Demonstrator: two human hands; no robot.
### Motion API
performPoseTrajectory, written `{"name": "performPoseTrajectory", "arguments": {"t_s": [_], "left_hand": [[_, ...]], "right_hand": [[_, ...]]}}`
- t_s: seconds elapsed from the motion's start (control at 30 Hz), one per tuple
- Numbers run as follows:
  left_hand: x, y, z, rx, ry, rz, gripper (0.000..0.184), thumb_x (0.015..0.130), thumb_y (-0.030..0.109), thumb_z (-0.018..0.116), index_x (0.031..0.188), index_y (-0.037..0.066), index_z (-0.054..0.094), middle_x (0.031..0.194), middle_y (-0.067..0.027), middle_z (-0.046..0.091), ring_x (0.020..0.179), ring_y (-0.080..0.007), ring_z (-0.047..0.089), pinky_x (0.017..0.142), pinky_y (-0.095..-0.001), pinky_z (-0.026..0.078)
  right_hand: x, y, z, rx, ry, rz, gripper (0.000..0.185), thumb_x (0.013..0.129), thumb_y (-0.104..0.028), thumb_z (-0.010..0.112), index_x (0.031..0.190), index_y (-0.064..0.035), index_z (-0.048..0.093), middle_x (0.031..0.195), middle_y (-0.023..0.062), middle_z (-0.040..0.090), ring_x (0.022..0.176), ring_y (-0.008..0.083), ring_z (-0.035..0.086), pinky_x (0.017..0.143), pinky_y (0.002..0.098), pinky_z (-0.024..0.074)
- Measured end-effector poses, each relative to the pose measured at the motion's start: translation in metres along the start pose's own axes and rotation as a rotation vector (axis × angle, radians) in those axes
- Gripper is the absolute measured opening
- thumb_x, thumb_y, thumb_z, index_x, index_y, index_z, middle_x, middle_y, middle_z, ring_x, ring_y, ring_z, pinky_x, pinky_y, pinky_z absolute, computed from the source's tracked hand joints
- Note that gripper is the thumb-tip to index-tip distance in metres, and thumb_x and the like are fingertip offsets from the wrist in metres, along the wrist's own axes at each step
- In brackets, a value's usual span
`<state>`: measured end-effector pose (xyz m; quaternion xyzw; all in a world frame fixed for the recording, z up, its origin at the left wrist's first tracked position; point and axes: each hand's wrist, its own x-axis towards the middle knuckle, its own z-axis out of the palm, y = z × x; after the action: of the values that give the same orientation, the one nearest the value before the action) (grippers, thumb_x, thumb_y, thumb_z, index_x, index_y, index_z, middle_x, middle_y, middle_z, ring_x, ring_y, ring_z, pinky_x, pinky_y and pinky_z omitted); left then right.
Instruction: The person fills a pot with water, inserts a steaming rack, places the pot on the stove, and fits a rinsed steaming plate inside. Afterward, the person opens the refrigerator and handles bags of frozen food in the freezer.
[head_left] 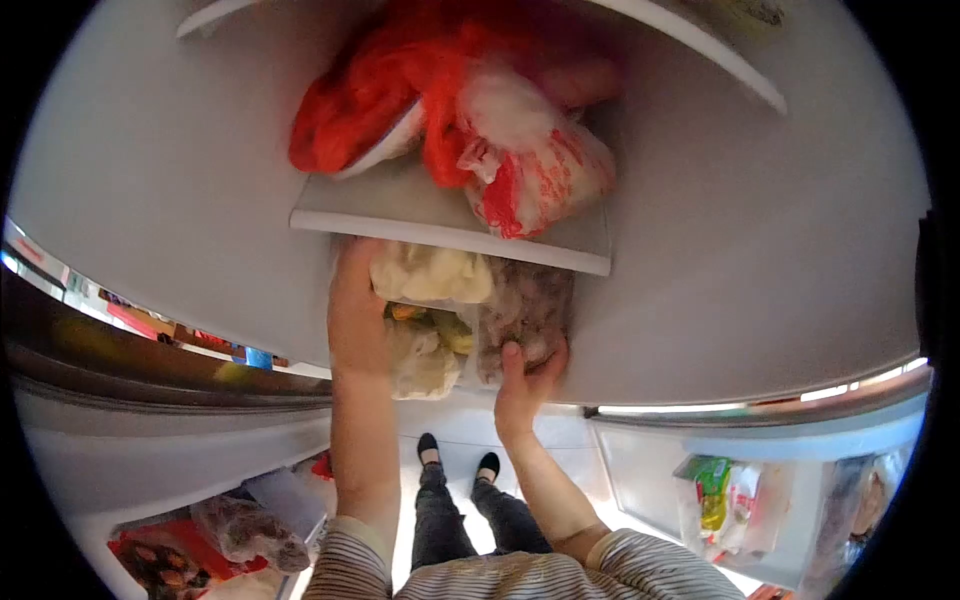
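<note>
My left hand (358,265) reaches in under the glass shelf, beside a clear pack of pale yellowish food (430,273); its fingers are hidden behind the shelf edge. Below that pack is another bag (425,355) with pale and green-yellow pieces. My right hand (530,385) holds the lower end of a clear bag of brownish-purple pieces (522,315), thumb on its front and fingers round its right side. The two packs and this bag sit side by side, touching or nearly so.
On the white-edged shelf (450,240) above lie a red bag (370,100) and a clear bag with red print (540,160). Open door bins hold packages at lower left (250,530) and lower right (715,495). Fridge walls flank both arms.
</note>
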<state>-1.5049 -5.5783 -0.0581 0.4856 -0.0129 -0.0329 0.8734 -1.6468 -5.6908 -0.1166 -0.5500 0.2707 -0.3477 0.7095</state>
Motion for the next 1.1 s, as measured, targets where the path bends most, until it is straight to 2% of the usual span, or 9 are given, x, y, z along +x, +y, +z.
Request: {"name": "performPoseTrajectory", "arguments": {"t_s": [0.07,0.17,0.2,0.4,0.6,0.83,0.9,1.03,1.1], "left_hand": [[0.032,-0.018,-0.015,-0.093,0.025,-0.054,0.045,0.081,0.022,0.062,0.117,0.0,0.048,0.115,-0.0113,0.054,0.11,-0.0239,0.051,0.092,-0.0368,0.044],[0.069,-0.046,-0.024,-0.179,0.06,-0.101,0.044,0.08,0.022,0.062,0.116,0.0,0.049,0.115,-0.012,0.054,0.109,-0.0252,0.051,0.092,-0.0379,0.043],[0.071,-0.055,-0.022,-0.191,0.062,-0.114,0.044,0.08,0.022,0.062,0.116,0.0,0.049,0.115,-0.0122,0.054,0.109,-0.0256,0.05,0.092,-0.0383,0.043],[0.09,-0.104,0.042,-0.272,0.024,-0.155,0.042,0.079,0.021,0.062,0.114,0.0,0.05,0.113,-0.0137,0.054,0.109,-0.0281,0.049,0.092,-0.0405,0.04],[0.133,-0.108,0.055,-0.277,0.02,-0.175,0.04,0.078,0.02,0.062,0.112,0.0,0.052,0.112,-0.0151,0.054,0.109,-0.0305,0.047,0.093,-0.0427,0.038],[0.111,-0.099,0.038,-0.149,0.069,-0.138,0.039,0.077,0.019,0.063,0.109,0.001,0.053,0.111,-0.0168,0.054,0.109,-0.0334,0.046,0.093,-0.0453,0.036],[0.07,-0.092,0.023,0.218,0.172,0.153,0.038,0.076,0.019,0.063,0.109,0.001,0.054,0.111,-0.0173,0.054,0.109,-0.0342,0.045,0.093,-0.046,0.035],[0.024,-0.077,-0.003,0.953,0.275,0.793,0.037,0.076,0.018,0.063,0.107,0.001,0.055,0.11,-0.0183,0.054,0.109,-0.0359,0.044,0.093,-0.0475,0.034],[0.039,-0.079,-0.01,1.107,0.181,0.838,0.036,0.075,0.018,0.063,0.106,0.001,0.055,0.109,-0.0187,0.054,0.108,-0.0367,0.044,0.094,-0.0482,0.033]], "right_hand": [[-0.001,0.006,-0.002,-0.161,0.013,-0.097,0.065,0.082,-0.013,0.064,0.13,0.0023,0.024,0.126,0.014,0.034,0.115,0.0224,0.035,0.1,0.0319,0.0279],[-0.007,0.016,-0.01,-0.066,-0.059,-0.127,0.062,0.081,-0.011,0.064,0.129,0.0025,0.027,0.126,0.0144,0.033,0.116,0.0233,0.033,0.101,0.0331,0.0256],[-0.007,0.028,-0.02,-0.24,-0.085,-0.207,0.061,0.082,-0.013,0.063,0.128,0.0007,0.025,0.134,0.0178,0.028,0.122,0.026,0.031,0.103,0.0371,0.0241],[0.005,0.035,-0.008,-0.175,-0.196,-0.447,0.063,0.08,-0.007,0.062,0.129,0.0009,0.023,0.127,0.0149,0.032,0.119,0.0238,0.031,0.103,0.0357,0.0229],[0.028,0.02,0.009,-0.14,-0.054,-0.318,0.062,0.078,-0.006,0.065,0.127,0.0001,0.027,0.126,0.0138,0.033,0.118,0.0235,0.033,0.102,0.0365,0.0255],[0.076,0.027,0.053,-0.154,-0.089,-0.524,0.061,0.075,-0.003,0.067,0.124,0.0001,0.031,0.125,0.0163,0.034,0.112,0.0252,0.039,0.098,0.0371,0.0303],[0.082,0.028,0.069,-0.087,-0.05,-0.524,0.054,0.074,-0.004,0.068,0.119,-0.0003,0.039,0.125,0.0199,0.037,0.108,0.0286,0.044,0.092,0.0393,0.0344],[0.11,0.046,0.079,-0.462,-0.157,-0.612,0.044,0.071,0.0,0.063,0.111,0.0043,0.045,0.108,0.0197,0.049,0.104,0.0323,0.047,0.093,0.0396,0.0338],[0.115,0.052,0.09,-0.596,-0.165,-0.566,0.034,0.071,-0.001,0.061,0.103,0.0063,0.051,0.098,0.0213,0.054,0.098,0.0357,0.05,0.09,0.0409,0.0352]]}}
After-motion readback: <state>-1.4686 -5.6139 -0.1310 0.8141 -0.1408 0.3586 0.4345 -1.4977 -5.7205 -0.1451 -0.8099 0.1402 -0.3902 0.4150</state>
